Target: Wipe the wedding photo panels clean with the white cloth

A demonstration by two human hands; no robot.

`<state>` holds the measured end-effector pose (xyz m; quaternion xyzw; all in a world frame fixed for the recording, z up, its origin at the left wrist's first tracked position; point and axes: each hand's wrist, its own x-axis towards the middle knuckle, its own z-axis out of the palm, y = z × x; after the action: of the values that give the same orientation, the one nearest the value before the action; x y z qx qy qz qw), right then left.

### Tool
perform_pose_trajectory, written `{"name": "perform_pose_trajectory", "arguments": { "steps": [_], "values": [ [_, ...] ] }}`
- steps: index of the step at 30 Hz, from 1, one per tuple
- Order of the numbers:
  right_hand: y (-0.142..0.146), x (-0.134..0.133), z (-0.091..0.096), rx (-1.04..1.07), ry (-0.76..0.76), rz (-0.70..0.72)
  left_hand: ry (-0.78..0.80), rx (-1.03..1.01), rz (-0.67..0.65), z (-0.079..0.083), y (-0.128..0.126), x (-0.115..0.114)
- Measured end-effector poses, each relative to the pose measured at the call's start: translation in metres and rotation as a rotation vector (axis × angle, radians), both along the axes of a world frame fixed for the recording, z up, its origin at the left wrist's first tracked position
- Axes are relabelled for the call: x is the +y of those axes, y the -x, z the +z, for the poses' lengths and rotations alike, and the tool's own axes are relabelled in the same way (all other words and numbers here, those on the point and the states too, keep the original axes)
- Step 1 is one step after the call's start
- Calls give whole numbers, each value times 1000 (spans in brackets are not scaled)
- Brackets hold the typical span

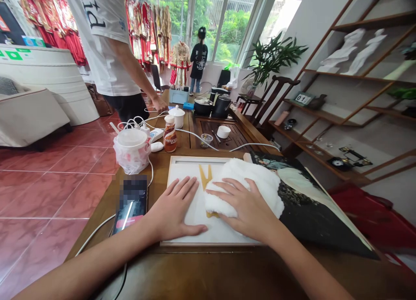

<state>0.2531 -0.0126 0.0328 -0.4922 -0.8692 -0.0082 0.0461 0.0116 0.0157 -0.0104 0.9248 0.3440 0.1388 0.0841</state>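
My left hand (173, 209) lies flat, fingers spread, on a white board (191, 217) set in a light wooden frame (195, 160). My right hand (242, 204) presses down on a folded white towel (250, 179) beside it. A thin gold V-shaped piece (204, 176) lies on the white board between my hands, and its lower part goes under the towel. A little more gold (212, 214) shows below the towel's edge. To the left of my left hand lies a smartphone (131, 202) with a pixelated screen and a cable.
A large wedding photo print (312, 204) leans on the table's right side. Behind the frame stand a Nescafé bottle (170, 134), a bagged white cup (131, 148), a power strip (156, 135) and tea things. A co-worker (110, 44) stands at the far table end, one hand on it.
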Motion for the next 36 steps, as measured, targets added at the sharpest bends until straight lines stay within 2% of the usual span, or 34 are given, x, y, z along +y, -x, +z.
{"name": "perform_pose_trajectory", "arguments": {
  "steps": [7, 11, 15, 21, 27, 31, 36],
  "values": [
    [5, 42, 0, -42, -95, -16, 7, 9, 2, 1, 1, 0],
    [6, 48, -2, -42, -122, -24, -3, -7, 6, 0, 0, 0],
    [5, 35, -5, -20, -91, -19, 3, -16, 9, -2, 0, 0],
    [3, -8, -3, 15, 7, -9, 19, 12, 17, 0, -1, 0],
    [-2, -45, -6, -51, 61, 29, 25, 34, 18, 3, -1, -1],
    [-8, -54, -10, -71, 79, 69, 30, 33, 13, 2, -1, 0],
    [-9, -51, -6, -78, 90, 75, 35, 38, 10, 2, -2, 0]
  ]
}}
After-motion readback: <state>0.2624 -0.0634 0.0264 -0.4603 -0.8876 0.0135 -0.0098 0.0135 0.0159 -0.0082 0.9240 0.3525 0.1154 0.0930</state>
